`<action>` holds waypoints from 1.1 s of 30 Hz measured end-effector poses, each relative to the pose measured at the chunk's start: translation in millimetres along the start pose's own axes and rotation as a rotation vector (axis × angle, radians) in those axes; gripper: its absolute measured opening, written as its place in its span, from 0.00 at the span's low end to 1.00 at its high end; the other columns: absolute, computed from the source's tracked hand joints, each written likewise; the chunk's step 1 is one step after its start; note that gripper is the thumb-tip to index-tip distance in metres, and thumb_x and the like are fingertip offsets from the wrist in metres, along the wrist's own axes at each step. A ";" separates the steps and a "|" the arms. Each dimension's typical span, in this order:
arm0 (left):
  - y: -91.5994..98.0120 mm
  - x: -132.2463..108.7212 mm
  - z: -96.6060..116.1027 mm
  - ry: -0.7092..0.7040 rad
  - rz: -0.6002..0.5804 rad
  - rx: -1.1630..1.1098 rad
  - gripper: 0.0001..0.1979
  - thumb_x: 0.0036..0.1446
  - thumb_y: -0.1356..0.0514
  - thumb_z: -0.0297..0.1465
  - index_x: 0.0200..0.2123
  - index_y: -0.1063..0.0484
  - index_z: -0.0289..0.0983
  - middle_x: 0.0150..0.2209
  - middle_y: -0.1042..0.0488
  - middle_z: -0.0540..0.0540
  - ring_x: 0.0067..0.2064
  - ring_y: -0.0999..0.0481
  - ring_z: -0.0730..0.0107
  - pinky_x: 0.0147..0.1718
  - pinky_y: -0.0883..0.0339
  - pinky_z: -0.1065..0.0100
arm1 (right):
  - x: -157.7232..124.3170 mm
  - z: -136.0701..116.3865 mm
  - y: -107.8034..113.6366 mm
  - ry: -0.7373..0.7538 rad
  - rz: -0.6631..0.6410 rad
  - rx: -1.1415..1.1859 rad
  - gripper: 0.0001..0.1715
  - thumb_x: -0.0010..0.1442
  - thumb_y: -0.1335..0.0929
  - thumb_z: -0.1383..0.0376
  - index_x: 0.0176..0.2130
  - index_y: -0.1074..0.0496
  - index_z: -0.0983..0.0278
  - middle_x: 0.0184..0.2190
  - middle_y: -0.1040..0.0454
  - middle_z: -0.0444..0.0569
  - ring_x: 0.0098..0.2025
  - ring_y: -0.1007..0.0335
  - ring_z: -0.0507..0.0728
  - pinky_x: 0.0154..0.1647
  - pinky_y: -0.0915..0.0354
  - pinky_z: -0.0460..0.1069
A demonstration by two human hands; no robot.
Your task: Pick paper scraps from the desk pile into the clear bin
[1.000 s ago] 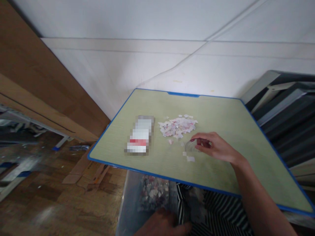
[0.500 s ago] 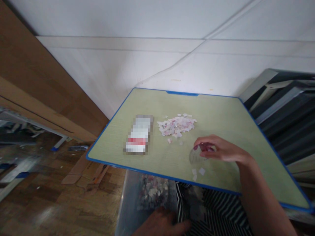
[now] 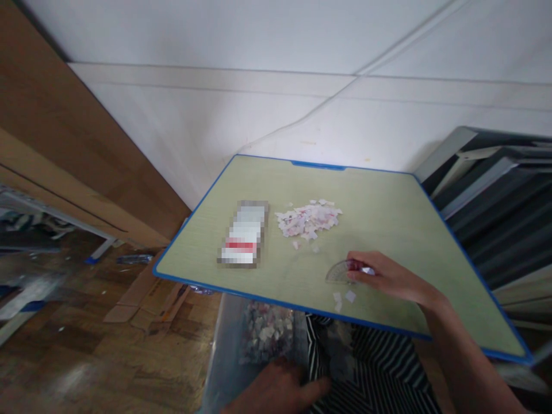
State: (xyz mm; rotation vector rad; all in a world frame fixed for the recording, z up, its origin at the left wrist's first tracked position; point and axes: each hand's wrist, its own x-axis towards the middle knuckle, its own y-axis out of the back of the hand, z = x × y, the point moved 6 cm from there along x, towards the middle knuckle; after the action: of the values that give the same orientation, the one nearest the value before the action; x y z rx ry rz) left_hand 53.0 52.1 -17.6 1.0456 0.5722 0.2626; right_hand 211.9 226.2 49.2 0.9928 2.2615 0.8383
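Note:
My right hand [image 3: 371, 270] pinches a clear half-round protractor [image 3: 338, 272] just above the green tabletop, its curved edge towards the left. Close in front of it lie a few small white paper bits [image 3: 344, 299]. Farther back on the table is a heap of torn white and pink paper bits [image 3: 308, 218], which neither hand touches. Down below the table's front edge is my left hand [image 3: 276, 388], dim and partly cut off by the frame; its thumb stands apart from the fingers and nothing shows in it.
A pixelated, phone-shaped object [image 3: 244, 234] lies left of the heap. Beneath the blue-rimmed table [image 3: 379, 198] stands a translucent bin [image 3: 228, 328] holding a clear bag of paper bits [image 3: 269, 330]. Cardboard [image 3: 140, 296] lies on the floor; dark folded frames [image 3: 495, 178] lean at right.
The protractor has turned from more upright to flatter, its arc now showing plainly. My right hand has shifted slightly right and towards me. The left hand has barely moved.

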 end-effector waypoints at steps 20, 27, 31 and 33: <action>14.2 -6.3 1.1 0.045 -0.036 -0.133 0.26 0.55 0.41 0.24 0.57 0.41 0.40 0.39 0.25 0.39 0.39 0.23 0.52 0.33 0.29 0.59 | -42.6 -14.8 -26.3 -0.075 -0.001 -0.003 0.16 0.62 0.38 0.57 0.28 0.35 0.64 0.25 0.30 0.46 0.28 0.35 0.53 0.29 0.43 0.48; 12.2 -7.2 0.4 0.025 -0.019 -0.162 0.27 0.55 0.41 0.26 0.58 0.43 0.41 0.39 0.26 0.40 0.38 0.24 0.53 0.32 0.28 0.60 | -53.7 -19.4 -28.1 -0.099 0.019 -0.022 0.16 0.63 0.40 0.56 0.29 0.35 0.63 0.28 0.29 0.47 0.31 0.33 0.55 0.32 0.41 0.49; 14.5 -7.8 -0.5 0.040 0.043 -0.169 0.27 0.53 0.40 0.25 0.56 0.41 0.41 0.40 0.25 0.40 0.39 0.24 0.53 0.34 0.29 0.61 | -55.4 -25.8 -29.7 -0.072 -0.002 -0.026 0.17 0.64 0.41 0.56 0.28 0.35 0.63 0.27 0.30 0.46 0.30 0.33 0.54 0.31 0.40 0.48; 15.9 -7.6 0.8 0.023 0.021 -0.173 0.28 0.53 0.40 0.25 0.56 0.42 0.41 0.40 0.25 0.40 0.39 0.24 0.54 0.33 0.29 0.62 | -53.0 -30.0 -30.7 -0.055 0.002 -0.050 0.17 0.64 0.40 0.58 0.28 0.36 0.63 0.26 0.30 0.46 0.29 0.34 0.53 0.30 0.41 0.47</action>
State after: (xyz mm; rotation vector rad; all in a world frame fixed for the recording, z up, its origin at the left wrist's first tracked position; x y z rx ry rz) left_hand 48.2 55.8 -1.0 0.8827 0.5496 0.3374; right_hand 209.4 158.7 58.7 0.9841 2.1831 0.8537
